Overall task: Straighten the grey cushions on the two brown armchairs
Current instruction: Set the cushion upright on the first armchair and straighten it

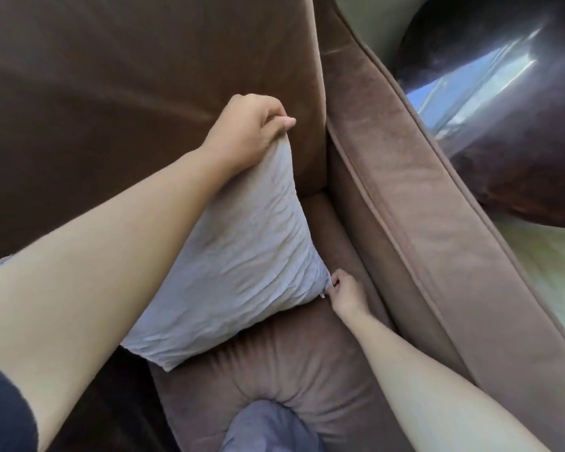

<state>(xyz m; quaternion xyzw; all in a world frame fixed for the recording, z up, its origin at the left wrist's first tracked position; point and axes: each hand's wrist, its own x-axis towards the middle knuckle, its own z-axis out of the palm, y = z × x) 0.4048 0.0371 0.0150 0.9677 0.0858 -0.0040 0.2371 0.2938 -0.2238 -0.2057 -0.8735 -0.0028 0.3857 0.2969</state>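
A grey cushion (238, 256) with a wrinkled cover stands tilted on the seat of a brown armchair (405, 190), leaning against its backrest. My left hand (252, 128) grips the cushion's top corner, fingers curled over the fabric. My right hand (344, 291) pinches the cushion's lower right corner, close to the inner side of the armrest. My left forearm hides the cushion's left part.
The armchair's right armrest (437, 203) runs diagonally beside the cushion. A knee in blue-grey cloth (271, 429) presses into the seat's front. A dark glossy round table (503, 93) stands beyond the armrest at top right, on a pale floor.
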